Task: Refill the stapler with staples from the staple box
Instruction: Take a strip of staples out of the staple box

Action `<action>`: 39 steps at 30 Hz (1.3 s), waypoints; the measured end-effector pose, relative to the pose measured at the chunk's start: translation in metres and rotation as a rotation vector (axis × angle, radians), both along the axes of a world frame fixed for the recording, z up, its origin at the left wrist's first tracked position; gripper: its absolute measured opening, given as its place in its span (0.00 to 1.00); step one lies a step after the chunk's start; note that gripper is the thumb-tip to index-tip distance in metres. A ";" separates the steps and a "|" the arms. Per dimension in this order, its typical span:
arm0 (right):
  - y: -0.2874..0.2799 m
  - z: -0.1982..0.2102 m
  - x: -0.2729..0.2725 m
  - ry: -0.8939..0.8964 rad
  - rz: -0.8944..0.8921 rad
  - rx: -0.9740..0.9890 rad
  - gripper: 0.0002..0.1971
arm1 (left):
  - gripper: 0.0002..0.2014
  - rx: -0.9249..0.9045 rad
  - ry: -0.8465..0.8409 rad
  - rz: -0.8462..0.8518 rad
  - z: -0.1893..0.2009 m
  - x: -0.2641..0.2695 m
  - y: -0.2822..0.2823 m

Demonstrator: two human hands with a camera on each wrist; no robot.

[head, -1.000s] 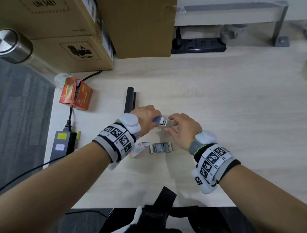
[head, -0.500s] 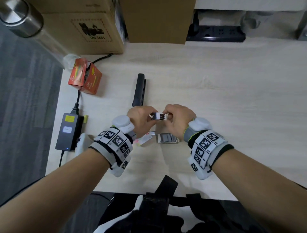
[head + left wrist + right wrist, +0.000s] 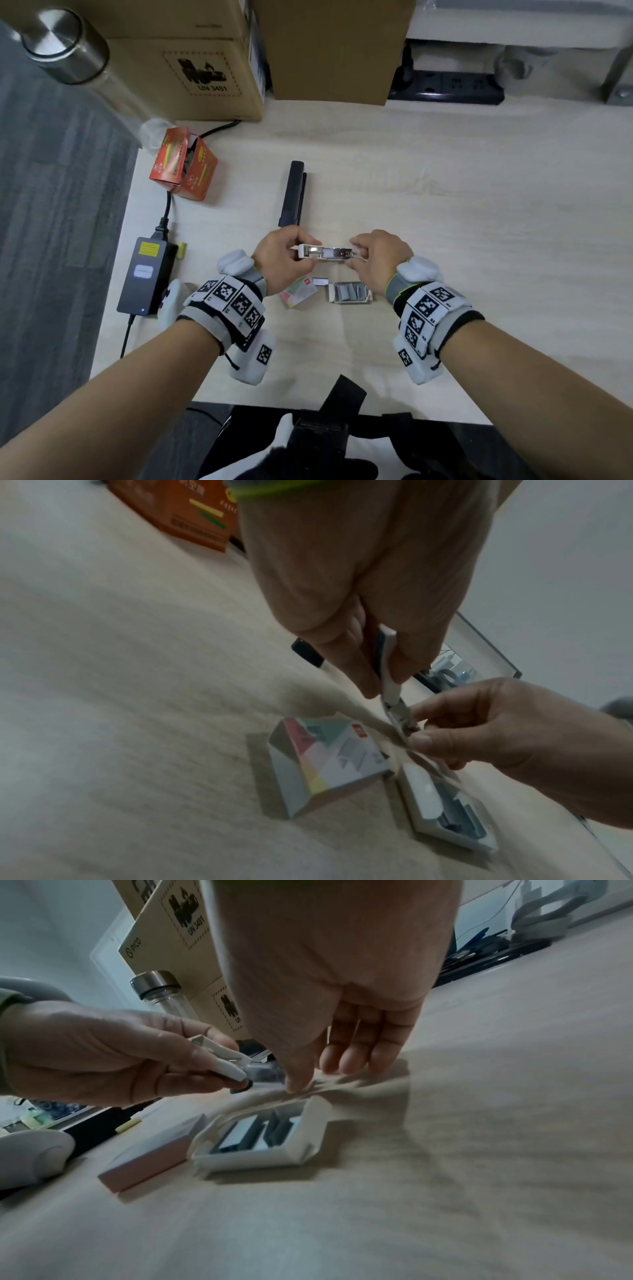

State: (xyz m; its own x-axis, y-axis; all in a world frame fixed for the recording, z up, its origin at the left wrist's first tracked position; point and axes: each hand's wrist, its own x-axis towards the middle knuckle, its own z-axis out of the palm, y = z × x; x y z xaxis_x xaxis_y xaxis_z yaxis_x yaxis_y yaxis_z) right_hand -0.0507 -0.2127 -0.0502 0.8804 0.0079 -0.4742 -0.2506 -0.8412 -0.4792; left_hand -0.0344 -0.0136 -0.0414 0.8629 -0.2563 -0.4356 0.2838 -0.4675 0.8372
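Observation:
A small white stapler [image 3: 323, 253] hangs level above the table, held between both hands. My left hand [image 3: 291, 257] grips its white end, thumb on top [image 3: 388, 666]. My right hand [image 3: 360, 257] pinches the shiny metal end between thumb and forefinger, while its other fingers [image 3: 356, 1053] point down, straight. Just below on the table lies the open white staple box tray [image 3: 349, 292] with grey staple strips inside [image 3: 260, 1137]. Its coloured sleeve [image 3: 299, 292] lies left of the tray [image 3: 325, 761].
A long black bar-shaped object [image 3: 293, 193] lies beyond the hands. An orange carton [image 3: 183, 168], a power adapter [image 3: 145, 274] and a white controller [image 3: 169, 303] sit at the left. Cardboard boxes [image 3: 191, 72], a bottle [image 3: 65, 44] and a power strip [image 3: 448, 87] line the back.
My right hand came onto the stapler that the left hand held. The stapler now shows stretched out between both hands, with its metal part exposed.

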 end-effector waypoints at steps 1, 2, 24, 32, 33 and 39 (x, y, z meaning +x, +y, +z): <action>0.001 0.000 -0.002 -0.004 0.011 0.002 0.19 | 0.12 0.010 -0.006 -0.008 -0.001 0.001 0.000; 0.003 0.001 -0.004 -0.017 0.023 0.003 0.18 | 0.13 0.024 -0.013 -0.014 -0.003 0.001 0.000; 0.054 0.016 -0.015 0.025 0.316 -0.136 0.12 | 0.10 0.072 -0.009 -0.014 -0.018 0.001 0.005; 0.056 0.011 -0.017 -0.052 0.313 -0.116 0.09 | 0.09 0.088 -0.042 -0.045 -0.015 0.003 0.005; 0.053 0.013 -0.018 -0.075 0.290 -0.094 0.09 | 0.09 0.094 -0.046 -0.054 -0.015 0.004 0.005; 0.013 0.022 -0.017 -0.089 0.051 0.058 0.06 | 0.10 0.123 -0.085 -0.068 -0.013 0.007 -0.002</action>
